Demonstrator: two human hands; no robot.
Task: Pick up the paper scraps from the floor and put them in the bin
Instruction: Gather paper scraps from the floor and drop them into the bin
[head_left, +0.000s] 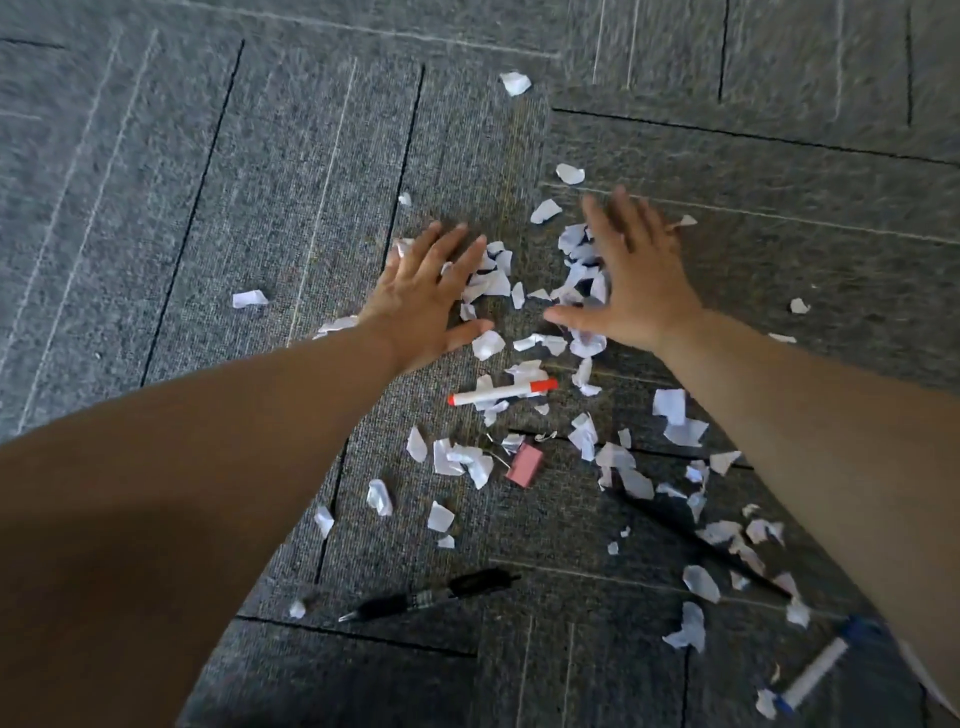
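Note:
Many white paper scraps (491, 283) lie scattered over the grey carpet, thickest in the middle of the view. My left hand (422, 293) is flat with fingers spread, palm down on the left side of the densest cluster. On the right side of that cluster my right hand (631, 275) is also spread wide, slightly blurred. Neither hand holds anything. More scraps (680, 421) trail toward the lower right, and single pieces (515, 83) lie farther out. No bin is in view.
Among the scraps lie a white marker with orange cap (501, 393), a pink eraser (524, 464), a black pen (431, 597), a thin dark pencil (696, 540) and a blue-capped white marker (815, 670). The carpet (208, 208) has dark tile seams.

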